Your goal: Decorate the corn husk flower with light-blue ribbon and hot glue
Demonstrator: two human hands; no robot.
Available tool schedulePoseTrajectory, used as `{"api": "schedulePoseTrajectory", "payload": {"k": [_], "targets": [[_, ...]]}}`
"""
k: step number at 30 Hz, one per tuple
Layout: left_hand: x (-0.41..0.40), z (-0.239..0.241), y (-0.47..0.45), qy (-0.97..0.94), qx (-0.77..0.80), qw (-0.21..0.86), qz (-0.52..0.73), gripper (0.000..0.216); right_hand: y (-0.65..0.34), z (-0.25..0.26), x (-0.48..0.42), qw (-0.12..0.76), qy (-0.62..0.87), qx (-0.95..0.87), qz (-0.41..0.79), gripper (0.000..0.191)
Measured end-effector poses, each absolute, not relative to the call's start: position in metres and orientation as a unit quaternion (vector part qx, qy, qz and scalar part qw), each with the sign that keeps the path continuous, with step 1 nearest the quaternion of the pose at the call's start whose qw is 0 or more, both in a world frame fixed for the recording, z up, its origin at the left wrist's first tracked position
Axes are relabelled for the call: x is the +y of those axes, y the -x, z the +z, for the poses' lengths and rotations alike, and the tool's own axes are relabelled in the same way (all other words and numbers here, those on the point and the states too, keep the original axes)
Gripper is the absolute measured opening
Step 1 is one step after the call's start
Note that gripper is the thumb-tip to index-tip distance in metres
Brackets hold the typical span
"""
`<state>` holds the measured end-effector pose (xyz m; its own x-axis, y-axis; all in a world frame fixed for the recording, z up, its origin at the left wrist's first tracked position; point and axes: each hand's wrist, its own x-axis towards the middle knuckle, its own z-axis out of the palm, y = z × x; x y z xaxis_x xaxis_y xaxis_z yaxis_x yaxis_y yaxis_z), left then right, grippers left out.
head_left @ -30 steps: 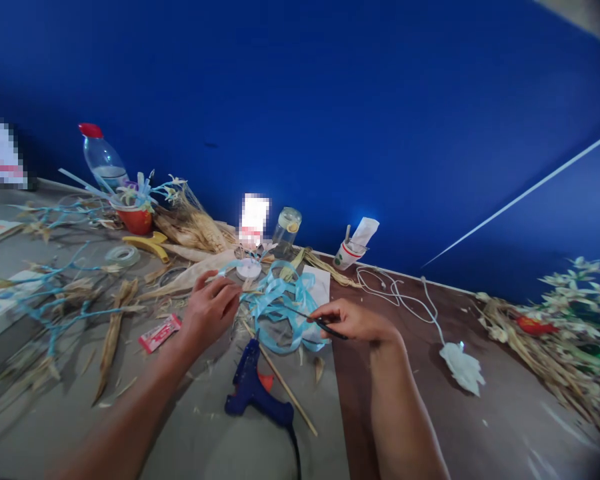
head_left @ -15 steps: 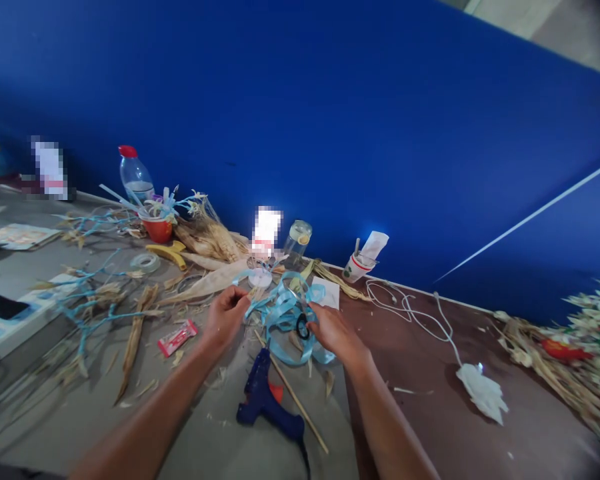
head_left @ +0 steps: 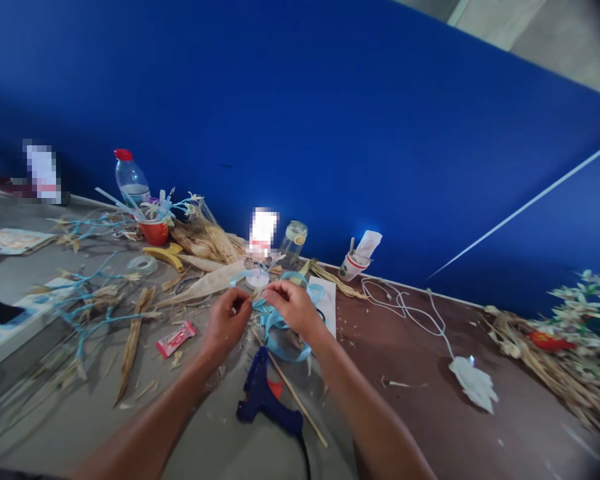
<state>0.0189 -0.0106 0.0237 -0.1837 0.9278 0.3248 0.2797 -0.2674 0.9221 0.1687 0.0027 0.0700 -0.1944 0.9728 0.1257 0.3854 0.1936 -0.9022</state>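
My left hand (head_left: 229, 322) and my right hand (head_left: 294, 308) meet over a tangle of light blue ribbon (head_left: 280, 333) on the table. Both hands pinch with fingers closed; the ribbon runs between them, and a thin dry straw piece seems to be in the left fingers. A blue glue gun (head_left: 265, 401) lies just below the hands, with a thin wooden stick (head_left: 293, 400) crossing beside it. A white sheet of paper (head_left: 329, 303) lies under the ribbon's right side.
Dried husks and blue-wrapped twigs (head_left: 95, 313) lie at left, with a red packet (head_left: 176, 339), a tape roll (head_left: 143, 265), an orange cup (head_left: 154, 230) and a plastic bottle (head_left: 129, 180). A glass jar (head_left: 294, 241), a paper cup (head_left: 354, 263), a white cable (head_left: 410, 307) and dried flowers (head_left: 570, 340) lie along the blue wall.
My right hand moved left from the ribbon's right side to meet my left hand. The black scissors it held earlier no longer show. The camera view shifted slightly.
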Motion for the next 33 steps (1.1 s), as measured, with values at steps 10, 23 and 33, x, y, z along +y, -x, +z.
{"api": "schedulePoseTrajectory", "payload": {"k": [10,23,33], "targets": [[-0.009,0.028,-0.018,-0.537,0.483,0.392,0.569,0.011,-0.155,0.067,0.017,0.411,0.482,-0.53,0.564,0.016],[-0.005,0.029,-0.01,-0.376,0.342,0.663,0.55,0.021,-0.167,0.06,0.02,0.38,0.362,-0.401,0.751,0.022],[0.002,0.021,-0.005,-0.458,0.453,0.52,0.561,0.009,-0.176,0.066,-0.015,0.078,0.508,-0.81,0.283,0.018]]}}
